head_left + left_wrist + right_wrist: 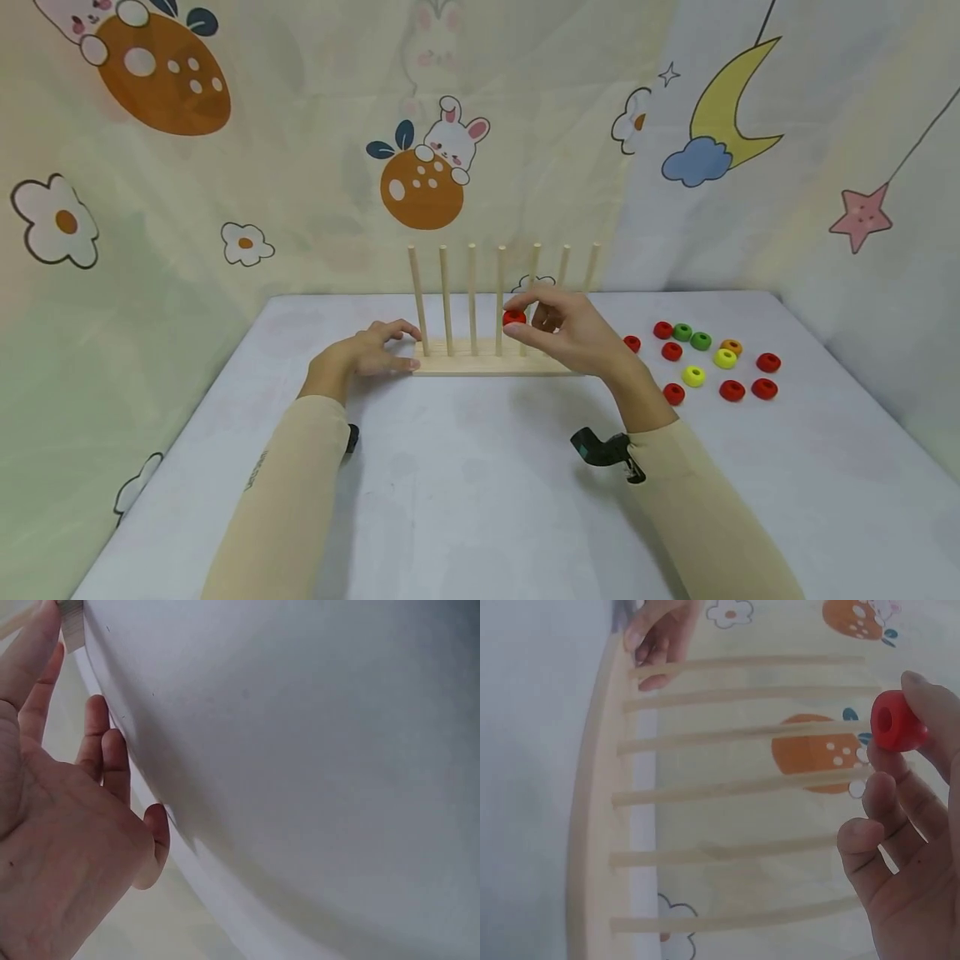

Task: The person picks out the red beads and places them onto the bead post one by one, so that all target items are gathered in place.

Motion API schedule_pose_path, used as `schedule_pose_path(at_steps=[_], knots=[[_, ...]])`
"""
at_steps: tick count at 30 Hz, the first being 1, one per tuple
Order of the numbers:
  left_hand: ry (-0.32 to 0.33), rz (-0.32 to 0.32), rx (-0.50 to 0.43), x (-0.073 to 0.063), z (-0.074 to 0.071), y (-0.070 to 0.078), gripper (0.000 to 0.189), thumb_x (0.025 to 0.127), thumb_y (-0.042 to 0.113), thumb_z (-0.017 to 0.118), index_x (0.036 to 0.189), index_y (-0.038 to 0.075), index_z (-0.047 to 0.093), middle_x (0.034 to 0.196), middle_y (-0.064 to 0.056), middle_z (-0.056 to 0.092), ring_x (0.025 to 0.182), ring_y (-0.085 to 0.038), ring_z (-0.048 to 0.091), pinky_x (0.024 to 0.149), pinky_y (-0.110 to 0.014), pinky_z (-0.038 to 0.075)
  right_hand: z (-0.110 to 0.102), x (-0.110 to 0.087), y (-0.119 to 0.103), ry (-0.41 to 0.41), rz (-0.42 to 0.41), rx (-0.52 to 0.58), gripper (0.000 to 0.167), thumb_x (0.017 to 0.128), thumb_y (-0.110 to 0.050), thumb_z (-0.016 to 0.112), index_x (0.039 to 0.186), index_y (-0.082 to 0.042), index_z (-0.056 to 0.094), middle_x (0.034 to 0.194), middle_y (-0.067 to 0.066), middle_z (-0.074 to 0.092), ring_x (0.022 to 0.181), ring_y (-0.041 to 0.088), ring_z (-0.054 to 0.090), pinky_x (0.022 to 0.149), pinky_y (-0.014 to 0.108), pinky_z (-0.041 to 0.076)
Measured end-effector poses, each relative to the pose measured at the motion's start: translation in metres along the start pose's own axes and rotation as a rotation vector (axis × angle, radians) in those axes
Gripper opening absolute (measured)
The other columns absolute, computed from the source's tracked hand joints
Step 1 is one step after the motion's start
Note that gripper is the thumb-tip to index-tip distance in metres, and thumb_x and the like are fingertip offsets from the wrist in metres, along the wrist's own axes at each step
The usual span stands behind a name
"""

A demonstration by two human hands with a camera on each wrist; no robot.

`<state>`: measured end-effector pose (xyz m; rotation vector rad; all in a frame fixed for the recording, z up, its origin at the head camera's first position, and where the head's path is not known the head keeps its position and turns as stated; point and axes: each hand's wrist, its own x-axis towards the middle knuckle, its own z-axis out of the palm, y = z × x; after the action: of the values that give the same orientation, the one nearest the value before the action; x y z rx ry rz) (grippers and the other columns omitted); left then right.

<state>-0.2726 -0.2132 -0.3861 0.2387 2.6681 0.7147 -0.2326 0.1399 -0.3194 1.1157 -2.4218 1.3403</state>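
The right hand [562, 329] pinches a red bead [513, 317] between thumb and index finger, holding it up off the desk [465, 483]. In the head view the bead appears next to the fourth rod [500, 292] from the left, below its tip. The left hand [367, 350] grips the left end of the wooden base [480, 365], thumb in front and fingers behind, apparently to keep it steady.

The step in hand looks like bringing the bead to one of the seven upright rods. The right wrist view shows the bead's hole facing toward the base with no rod through it, so the next move seems to call for getting the hole above a rod's tip and lining it up. The loose beads [693, 376], red, green, yellow and orange, lie on the desk to the right.

The gap in depth between bead and rods is hard to judge, so which rod is meant cannot be told. The right hand hides the lower parts of the rightmost rods and the base's right end. The orange bead [731, 347] is partly covered by a yellow one. The left wrist view catches only a blurred corner of the wood.
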Motion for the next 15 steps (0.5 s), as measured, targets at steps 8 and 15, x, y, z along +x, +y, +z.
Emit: schedule_pose_path(at_steps=[8, 15], knots=[[-0.016, -0.008, -0.008, 0.000, -0.002, 0.001, 0.054, 0.091, 0.053, 0.072, 0.138, 0.042, 0.048, 0.156, -0.008, 0.037, 0.145, -0.043, 0.030, 0.109, -0.071, 0.029, 0.000, 0.015, -0.012, 0.003, -0.085, -0.035, 0.022, 0.092, -0.017, 0.079, 0.113, -0.017, 0.073, 0.100, -0.004, 0.067, 0.072, 0.018, 0.056, 0.062, 0.030, 0.047], [-0.024, -0.020, 0.001, -0.001, -0.002, -0.002, 0.054, 0.091, 0.056, 0.072, 0.137, 0.045, 0.048, 0.157, -0.007, 0.036, 0.146, -0.043, 0.030, 0.109, -0.072, 0.028, 0.008, 0.024, -0.025, 0.018, -0.140, -0.007, 0.024, 0.092, -0.017, 0.079, 0.115, -0.016, 0.075, 0.097, -0.003, 0.064, 0.067, 0.019, 0.051, 0.060, 0.029, 0.042]])
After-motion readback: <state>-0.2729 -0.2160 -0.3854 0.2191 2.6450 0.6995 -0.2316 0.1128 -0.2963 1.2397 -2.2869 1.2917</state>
